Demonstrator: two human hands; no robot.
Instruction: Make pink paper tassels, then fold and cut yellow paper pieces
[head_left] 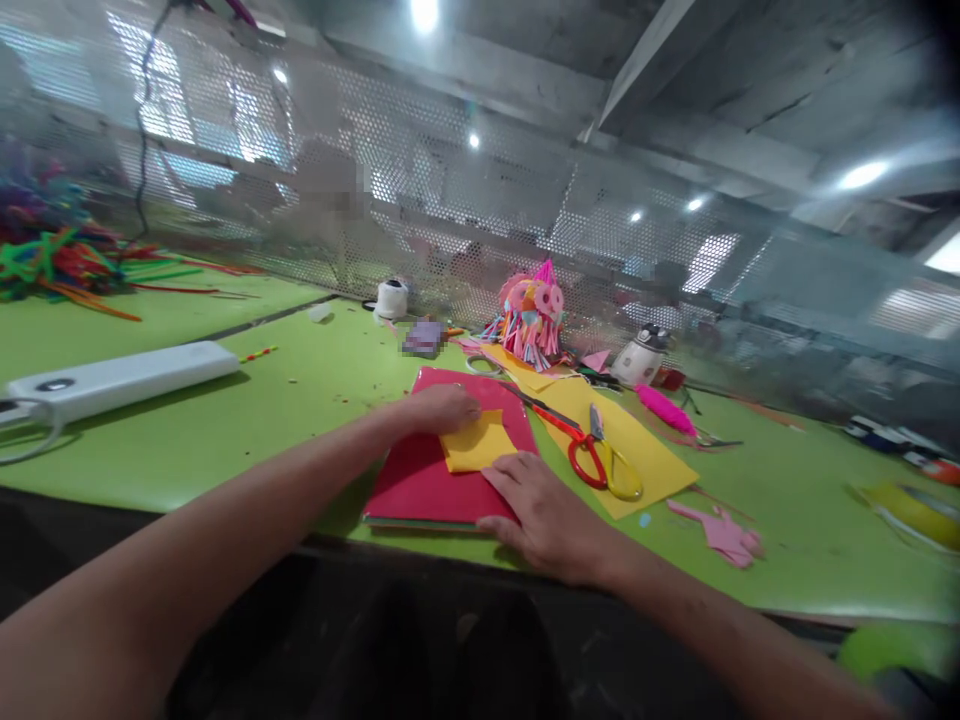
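Note:
A small yellow piece of paper, which looks folded, lies on a stack of sheets with a red top. At the paper's upper left edge, the fingers of my left hand are pressed together on it. My right hand lies on the right side of the stack, fingers stretched out and thumb apart, fingertips touching the paper's lower right corner. Just right of the stack, red-handled scissors and yellow-handled scissors rest on a large yellow sheet.
Behind the stack stand a fringed pink paper figure and a tape roll. A white long device lies left, near colourful pipe cleaners. Pink scraps and yellow tape lie right. A perforated screen borders the green table.

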